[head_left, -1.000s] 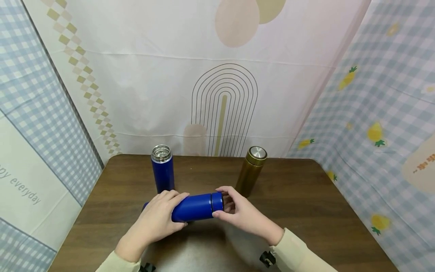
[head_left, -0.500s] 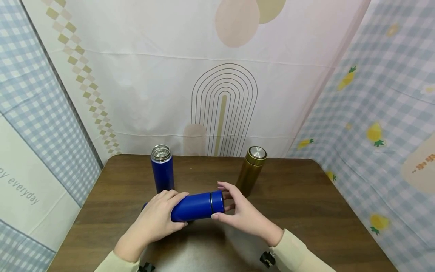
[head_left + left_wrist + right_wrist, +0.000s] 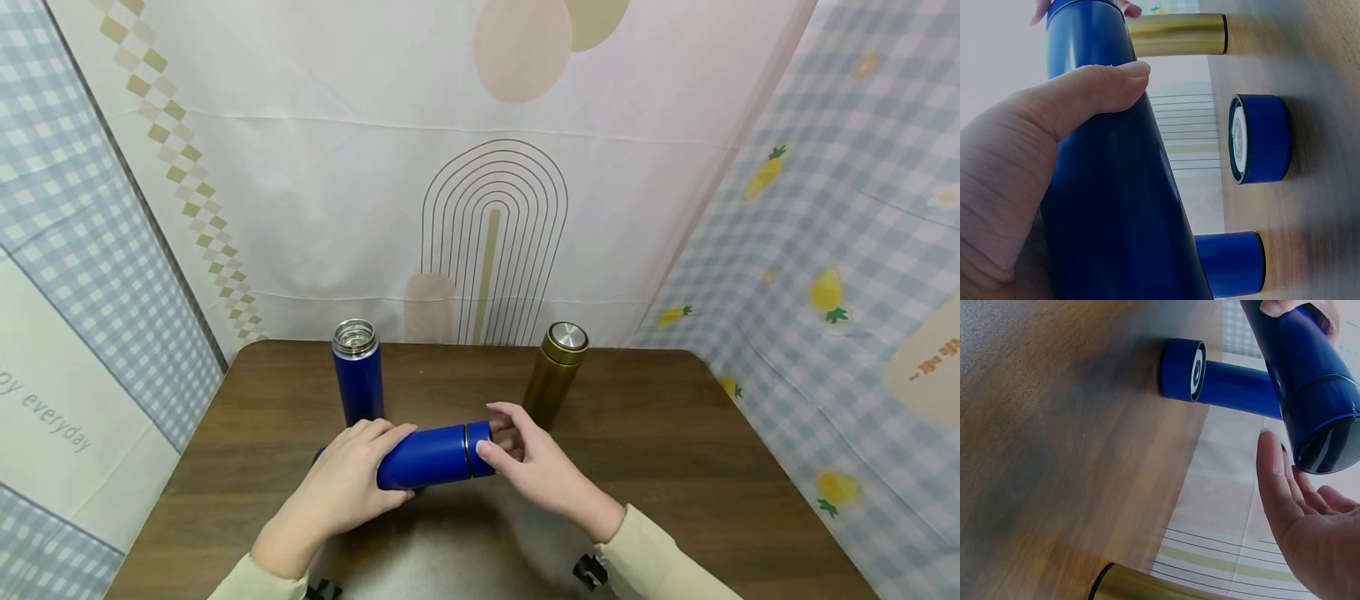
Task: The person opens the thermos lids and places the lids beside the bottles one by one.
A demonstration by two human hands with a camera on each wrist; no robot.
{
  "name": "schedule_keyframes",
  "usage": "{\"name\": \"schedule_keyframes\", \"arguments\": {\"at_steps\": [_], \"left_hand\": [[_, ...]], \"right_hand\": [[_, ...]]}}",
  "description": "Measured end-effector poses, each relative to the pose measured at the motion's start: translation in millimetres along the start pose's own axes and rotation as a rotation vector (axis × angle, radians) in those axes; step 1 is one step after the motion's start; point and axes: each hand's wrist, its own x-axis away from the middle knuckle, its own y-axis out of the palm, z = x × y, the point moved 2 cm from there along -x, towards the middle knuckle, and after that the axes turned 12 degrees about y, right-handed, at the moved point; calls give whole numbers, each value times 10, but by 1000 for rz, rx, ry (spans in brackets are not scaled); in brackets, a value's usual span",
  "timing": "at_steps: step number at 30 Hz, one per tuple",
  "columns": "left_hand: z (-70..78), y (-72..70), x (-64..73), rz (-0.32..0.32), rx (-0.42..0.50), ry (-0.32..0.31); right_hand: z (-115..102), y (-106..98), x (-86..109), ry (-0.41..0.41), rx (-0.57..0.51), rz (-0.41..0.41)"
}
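My left hand [image 3: 348, 483] grips the body of a blue thermos [image 3: 423, 457], held nearly level above the table with its lid end to the right. The thumb lies across the body in the left wrist view. At that end my right hand [image 3: 540, 467] is held loosely around the blue lid [image 3: 480, 448], thumb overlapping it in the head view. Its fingers look relaxed and spread past the lid's end in the right wrist view. Behind the held thermos stands a second blue thermos [image 3: 360, 379], its metal mouth uncovered. A loose blue lid [image 3: 1263, 139] rests upside down on the table, hidden in the head view.
A gold thermos [image 3: 557, 375] with a silver-topped lid stands upright at the back right of the brown wooden table [image 3: 675, 467]. Printed cloth [image 3: 337, 167] hangs behind the table, with checked cloth on both sides.
My right thumb has moved up from below the lid to its front, and the right fingers have shifted slightly at its end. The left hand and its thermos stay in place.
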Motion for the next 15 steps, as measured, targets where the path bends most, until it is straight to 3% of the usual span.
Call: {"name": "schedule_keyframes", "arguments": {"at_steps": [6,15], "left_hand": [[5,-8,3,-2,3,-2],[-4,-1,10,-7,8,-12]], "right_hand": [[10,3,9,-10,-26,-23],[20,5,28,-132,-15,-44]]}}
